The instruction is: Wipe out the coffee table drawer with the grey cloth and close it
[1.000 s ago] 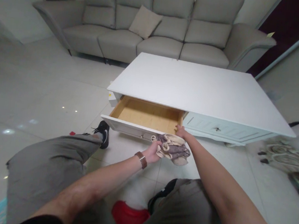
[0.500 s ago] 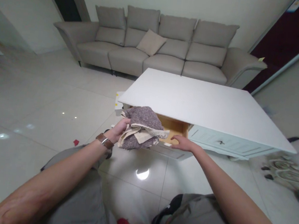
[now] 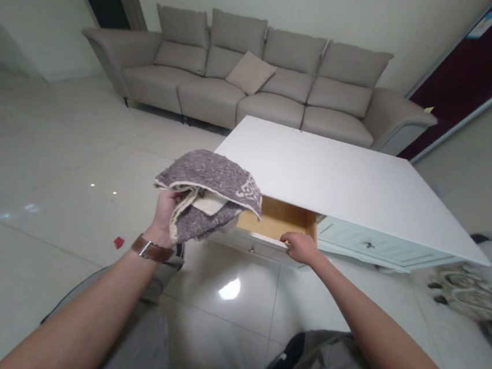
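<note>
My left hand (image 3: 166, 211), with a brown watch strap at the wrist, is closed on a folded towel (image 3: 212, 172). The towel is mottled purple-grey with cream edges and a cream pattern at its right end. It is held up in front of the coffee table's left part and covers the left side of a pulled-out drawer (image 3: 275, 216). Bare light wood shows inside the part of the drawer I can see. My right hand (image 3: 301, 248) has its fingers curled over the top edge of the drawer's white front, near its right end.
The white coffee table (image 3: 318, 162) stands before a long grey-beige sofa (image 3: 211, 97) with a loose cushion (image 3: 250, 73). Another drawer (image 3: 379, 244) at the right is closed. A red scrap (image 3: 118, 243) lies on the tiled floor. A patterned rug (image 3: 471, 287) lies at the right.
My left hand has lifted the towel up and to the left, away from the drawer. My right hand's fingers have closed over the drawer's front edge.
</note>
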{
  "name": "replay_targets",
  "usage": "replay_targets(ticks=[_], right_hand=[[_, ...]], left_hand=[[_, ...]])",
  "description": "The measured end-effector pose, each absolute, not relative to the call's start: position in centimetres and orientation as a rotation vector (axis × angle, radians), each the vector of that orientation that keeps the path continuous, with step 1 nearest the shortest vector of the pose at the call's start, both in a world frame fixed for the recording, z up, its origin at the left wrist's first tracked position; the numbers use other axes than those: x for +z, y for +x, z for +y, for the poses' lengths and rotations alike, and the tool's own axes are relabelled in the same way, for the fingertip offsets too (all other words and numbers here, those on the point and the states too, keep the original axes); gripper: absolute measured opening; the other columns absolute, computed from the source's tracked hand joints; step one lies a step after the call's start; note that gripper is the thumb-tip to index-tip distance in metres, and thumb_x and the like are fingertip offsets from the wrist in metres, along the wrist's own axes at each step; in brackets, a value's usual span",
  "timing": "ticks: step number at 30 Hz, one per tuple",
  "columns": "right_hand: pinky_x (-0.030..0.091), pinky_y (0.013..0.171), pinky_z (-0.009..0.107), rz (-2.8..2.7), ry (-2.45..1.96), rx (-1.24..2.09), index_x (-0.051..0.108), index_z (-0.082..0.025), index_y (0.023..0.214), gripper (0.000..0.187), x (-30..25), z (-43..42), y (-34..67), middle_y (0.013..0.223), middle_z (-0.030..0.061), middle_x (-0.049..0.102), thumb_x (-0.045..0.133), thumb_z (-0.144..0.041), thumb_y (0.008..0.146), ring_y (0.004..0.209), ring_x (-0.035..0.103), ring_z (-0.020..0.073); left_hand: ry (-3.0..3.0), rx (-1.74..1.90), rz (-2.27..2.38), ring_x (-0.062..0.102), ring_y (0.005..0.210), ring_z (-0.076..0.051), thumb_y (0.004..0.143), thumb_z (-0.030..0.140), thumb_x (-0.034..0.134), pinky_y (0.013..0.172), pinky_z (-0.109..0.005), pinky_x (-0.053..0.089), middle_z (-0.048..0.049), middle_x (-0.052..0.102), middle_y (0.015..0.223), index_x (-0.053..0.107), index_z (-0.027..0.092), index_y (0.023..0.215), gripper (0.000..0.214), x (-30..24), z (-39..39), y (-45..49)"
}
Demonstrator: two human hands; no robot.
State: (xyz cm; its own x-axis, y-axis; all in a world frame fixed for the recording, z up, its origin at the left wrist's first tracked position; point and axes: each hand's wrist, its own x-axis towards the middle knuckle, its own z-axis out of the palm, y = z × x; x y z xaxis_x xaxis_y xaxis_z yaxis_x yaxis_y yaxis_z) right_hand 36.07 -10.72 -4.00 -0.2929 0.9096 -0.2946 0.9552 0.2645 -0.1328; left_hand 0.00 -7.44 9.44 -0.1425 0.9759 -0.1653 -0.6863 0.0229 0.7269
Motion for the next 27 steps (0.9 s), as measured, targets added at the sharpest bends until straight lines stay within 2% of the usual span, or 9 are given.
replay_targets(ticks=[3,7,9,13,19,23,27], right_hand=[[0.045,0.095,0.035,2.436,1.810,-0.321,0.068,-0.025,0.121,0.045,-3.8,-10.2,36.0,0.132,0.0079,0.065,0.063,-0.013,0.078,0.123,0.055,0.0265],[0.036,0.112,0.048,2.545,1.896,-0.138,0.051,-0.028,0.146,0.078,-3.9,-9.2,36.4,0.161,0.0097,0.037,0.069,-0.010,0.072,0.150,0.025,0.0307],[0.032,0.116,0.050,2.545,1.977,-0.075,0.039,-0.029,0.154,0.091,-4.1,-8.5,36.7,0.167,0.0098,0.025,0.072,-0.011,0.071,0.154,0.016,0.0314],[0.026,0.120,0.054,2.456,2.132,0.019,0.027,-0.030,0.160,0.104,-4.5,-6.7,37.2,0.170,0.0113,0.014,0.078,-0.018,0.070,0.156,0.009,0.0344],[0.018,0.121,0.059,2.321,2.237,0.184,0.020,-0.026,0.161,0.110,-5.2,-4.1,38.0,0.170,0.0170,0.011,0.083,-0.029,0.071,0.156,0.008,0.0365],[0.016,0.121,0.057,2.253,2.280,0.225,0.022,-0.022,0.160,0.110,-5.8,-2.7,38.8,0.167,0.0203,0.020,0.086,-0.036,0.070,0.154,0.014,0.0375],[0.017,0.120,0.056,2.258,2.290,0.257,0.025,-0.023,0.158,0.100,-6.1,-1.8,39.2,0.162,0.0190,0.031,0.080,-0.039,0.077,0.151,0.023,0.0353]], left_hand=[[0.399,1.622,0.785,0.068,0.116,-0.027,0.074,0.015,0.057,0.110,-0.046,0.051,-0.0087,0.079,0.104,0.070,0.010,0.110,0.038,10.2,-7.4,-1.6],[0.390,1.686,0.794,0.067,0.119,-0.026,0.075,0.017,0.057,0.112,-0.046,0.049,-0.0061,0.079,0.104,0.071,0.016,0.110,0.038,10.2,-8.0,-2.7],[0.388,1.677,0.819,0.067,0.119,-0.027,0.078,0.019,0.056,0.112,-0.047,0.050,-0.0060,0.079,0.104,0.072,0.017,0.110,0.036,10.2,-8.5,-3.0],[0.400,1.686,0.838,0.067,0.119,-0.028,0.084,0.025,0.053,0.112,-0.052,0.048,-0.0082,0.078,0.106,0.071,0.015,0.112,0.035,10.7,-9.1,-3.6],[0.441,1.804,0.802,0.066,0.121,-0.025,0.090,0.034,0.051,0.111,-0.048,0.048,-0.0029,0.077,0.114,0.068,0.025,0.116,0.033,11.1,-8.9,-5.5],[0.449,1.848,0.809,0.065,0.123,-0.024,0.090,0.041,0.053,0.109,-0.044,0.051,-0.0010,0.077,0.113,0.065,0.027,0.117,0.033,10.8,-8.7,-6.8],[0.426,1.841,0.839,0.064,0.124,-0.023,0.091,0.045,0.053,0.106,-0.042,0.054,0.0008,0.077,0.113,0.064,0.030,0.121,0.035,11.0,-8.8,-7.2]])
